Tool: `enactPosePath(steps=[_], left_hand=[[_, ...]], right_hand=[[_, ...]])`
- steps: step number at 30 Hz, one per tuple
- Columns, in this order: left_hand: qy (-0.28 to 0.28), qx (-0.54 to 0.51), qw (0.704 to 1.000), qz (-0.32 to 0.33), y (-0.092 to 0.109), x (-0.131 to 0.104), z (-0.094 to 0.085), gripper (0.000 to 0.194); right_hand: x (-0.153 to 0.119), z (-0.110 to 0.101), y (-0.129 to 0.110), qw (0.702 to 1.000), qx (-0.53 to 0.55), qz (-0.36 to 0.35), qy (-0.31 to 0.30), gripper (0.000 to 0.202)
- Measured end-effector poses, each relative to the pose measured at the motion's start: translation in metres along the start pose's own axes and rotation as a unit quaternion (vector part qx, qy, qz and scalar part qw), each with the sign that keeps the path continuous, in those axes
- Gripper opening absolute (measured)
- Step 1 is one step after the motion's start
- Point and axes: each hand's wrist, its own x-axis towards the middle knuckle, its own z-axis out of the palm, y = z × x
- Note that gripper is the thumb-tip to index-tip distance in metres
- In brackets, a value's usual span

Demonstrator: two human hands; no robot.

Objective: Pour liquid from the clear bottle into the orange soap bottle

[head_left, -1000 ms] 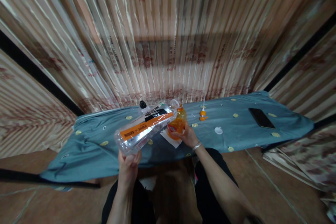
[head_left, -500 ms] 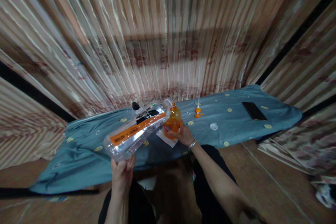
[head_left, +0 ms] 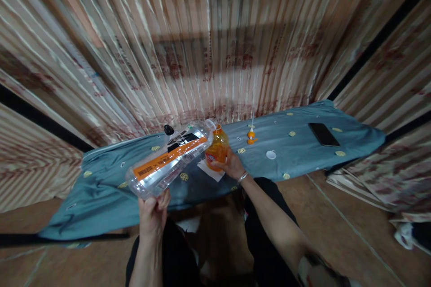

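Observation:
My left hand (head_left: 153,210) grips the base of a large clear plastic bottle (head_left: 175,157) with an orange and black label. That bottle is tilted, its mouth up to the right beside the neck of an orange bottle. My right hand (head_left: 233,166) is wrapped around the orange bottle (head_left: 217,149), which stands nearly upright over a white paper (head_left: 210,171). Whether liquid passes between the two mouths I cannot tell. An orange pump top (head_left: 251,136) with a thin tube lies to the right, near a white round cap (head_left: 270,155).
A blue-green cloth with yellow motifs covers the long table (head_left: 296,152). On its right side lies a dark phone (head_left: 323,134). Behind the clear bottle stands another bottle with a black cap (head_left: 169,129). Striped curtains (head_left: 202,54) hang at the back and sides.
Both hands keep their holds, and the clear bottle stays tilted against the orange bottle. The whole view has shifted slightly, so everything sits a little higher and further left.

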Motion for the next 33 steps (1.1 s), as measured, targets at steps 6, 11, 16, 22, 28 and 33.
enactPosePath(steps=[6,11,16,22,28,33], left_hand=[[-0.004,0.019,1.000,0.017,0.0010,-0.0009,0.0035,0.045],[-0.005,0.014,1.000,0.022,-0.0002,-0.0006,0.0034,0.045],[-0.007,0.010,1.000,0.016,-0.0008,-0.0011,0.0023,0.045],[-0.006,0.008,1.000,0.007,-0.0001,-0.0020,0.0014,0.043],[-0.003,0.007,1.000,-0.001,-0.0004,-0.0040,0.0018,0.050],[0.004,0.005,1.000,0.000,-0.0004,-0.0046,0.0049,0.054]], right_hand=[[-0.0020,-0.0023,-0.0047,1.000,-0.001,0.007,-0.013,0.069],[-0.0027,-0.0026,-0.0060,1.000,-0.010,0.006,-0.013,0.067],[-0.0031,-0.0018,-0.0040,1.000,-0.009,-0.002,-0.010,0.067],[-0.0022,-0.0009,-0.0017,1.000,-0.020,-0.001,-0.012,0.065],[-0.0027,-0.0011,-0.0010,0.999,-0.026,-0.016,-0.009,0.064],[-0.0034,-0.0021,-0.0036,1.000,-0.017,-0.017,-0.010,0.061]])
